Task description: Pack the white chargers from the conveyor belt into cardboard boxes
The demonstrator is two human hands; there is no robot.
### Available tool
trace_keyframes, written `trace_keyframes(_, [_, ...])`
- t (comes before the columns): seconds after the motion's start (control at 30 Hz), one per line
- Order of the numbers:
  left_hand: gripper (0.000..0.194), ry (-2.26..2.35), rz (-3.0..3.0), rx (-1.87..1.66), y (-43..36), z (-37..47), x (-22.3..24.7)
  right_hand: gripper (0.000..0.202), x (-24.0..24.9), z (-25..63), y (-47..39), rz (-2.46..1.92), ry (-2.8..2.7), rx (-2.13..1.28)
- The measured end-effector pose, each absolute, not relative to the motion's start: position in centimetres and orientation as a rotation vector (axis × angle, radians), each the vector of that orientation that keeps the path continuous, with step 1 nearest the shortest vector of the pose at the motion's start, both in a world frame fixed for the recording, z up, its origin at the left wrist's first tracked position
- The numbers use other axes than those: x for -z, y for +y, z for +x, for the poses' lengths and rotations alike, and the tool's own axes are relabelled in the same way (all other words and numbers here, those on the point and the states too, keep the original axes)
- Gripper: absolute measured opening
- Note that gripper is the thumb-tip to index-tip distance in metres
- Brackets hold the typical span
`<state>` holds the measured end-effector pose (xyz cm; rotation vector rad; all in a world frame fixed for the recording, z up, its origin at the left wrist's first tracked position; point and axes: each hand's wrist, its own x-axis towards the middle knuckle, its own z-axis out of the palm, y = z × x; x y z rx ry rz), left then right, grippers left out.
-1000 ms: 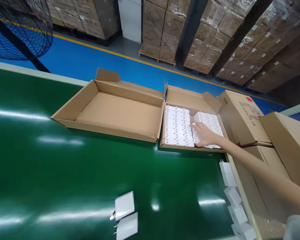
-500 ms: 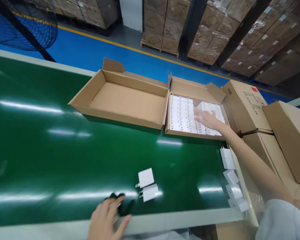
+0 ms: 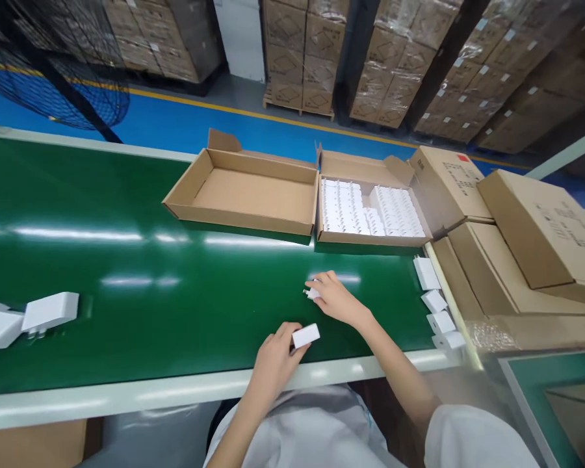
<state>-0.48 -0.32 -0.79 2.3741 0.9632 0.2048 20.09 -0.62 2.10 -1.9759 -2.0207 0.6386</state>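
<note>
My left hand (image 3: pixel 277 354) pinches a white charger block (image 3: pixel 305 336) above the green belt near its front edge. My right hand (image 3: pixel 334 298), a little further back and to the right, has its fingers closed on another white charger (image 3: pixel 314 292) with prongs pointing left. Behind them an open carton (image 3: pixel 375 238) holds rows of white chargers (image 3: pixel 344 208), with a gap between the rows at the back. Left of it stands an open, empty carton (image 3: pixel 253 195). Several loose chargers (image 3: pixel 426 273) lie along the belt's right edge.
More white chargers (image 3: pixel 51 311) lie on the green belt (image 3: pixel 175 325) at the far left. Closed brown cartons (image 3: pixel 546 234) are stacked on the right. A mesh fan guard (image 3: pixel 78 84) is at the upper left. Wrapped pallets of boxes (image 3: pixel 302 58) stand beyond the blue floor.
My right hand has come back from the filled carton to the belt and closed on a charger. My left hand has moved right and grips one. More chargers show at the far left.
</note>
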Motion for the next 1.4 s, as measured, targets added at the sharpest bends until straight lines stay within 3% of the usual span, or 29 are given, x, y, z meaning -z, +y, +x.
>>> trace_keyframes(0.2, [0.02,0.892,2.419,-0.3,0.8,-2.3,-0.1,0.019,-0.5,19.3,-3.5,-1.797,-1.506,-0.756])
trace_keyframes(0.3, [0.025,0.849,2.313,-0.483,0.4,-1.0,1.9,0.007,0.7,16.6,-5.0,-1.748,-1.323,-0.728])
trace_keyframes(0.43, [0.044,0.841,2.228,-0.654,-0.5,-0.6,5.2,0.007,0.7,15.0,-7.4,-1.686,-1.175,-0.788])
trace_keyframes(0.53, [0.064,0.832,2.246,-0.576,-0.5,-0.9,5.5,0.018,-1.2,17.1,-10.8,-1.865,-1.218,-0.582])
trace_keyframes(0.63, [0.077,0.765,2.293,-0.324,0.3,0.1,4.0,0.035,-3.9,21.7,-16.1,-2.367,-0.797,-0.058])
trace_keyframes(0.7, [0.074,0.696,2.331,-0.164,0.8,1.5,2.9,0.052,-5.1,25.1,-19.6,-2.754,-0.283,0.105])
trace_keyframes(0.77, [0.063,0.622,2.368,-0.069,0.9,3.2,2.1,0.058,-5.6,27.7,-22.3,-3.0,-0.045,-0.005])
trace_keyframes(0.87, [0.045,0.504,2.4,-0.007,0.3,5.1,1.5,0.045,-4.5,29.2,-23.7,-3.065,-0.171,-0.144])
trace_keyframes(0.97, [0.041,0.389,2.354,-0.015,-1.0,6.1,1.6,0.031,-2.3,27.8,-22.3,-2.778,-0.387,-0.156])
trace_keyframes(1.03, [0.049,0.345,2.285,-0.078,-1.7,6.4,1.8,0.024,-0.9,25.8,-20.3,-2.459,-0.555,-0.276])
trace_keyframes(1.13, [0.084,0.342,2.199,-0.105,-2.0,6.9,2.1,0.016,0.3,22.8,-17.0,-2.056,-0.879,-0.493])
trace_keyframes(1.23, [0.11,0.345,2.149,-0.004,-1.7,7.3,1.9,0.025,0.1,22.1,-15.4,-1.798,-1.121,-0.716])
trace_keyframes(1.3, [0.112,0.329,2.14,0.053,-1.5,7.9,1.7,0.034,0.0,23.6,-16.0,-1.781,-1.142,-0.702])
trace_keyframes(1.4, [0.104,0.278,2.162,0.08,-1.7,9.3,1.3,0.043,0.4,27.6,-18.9,-2.108,-1.037,-0.257])
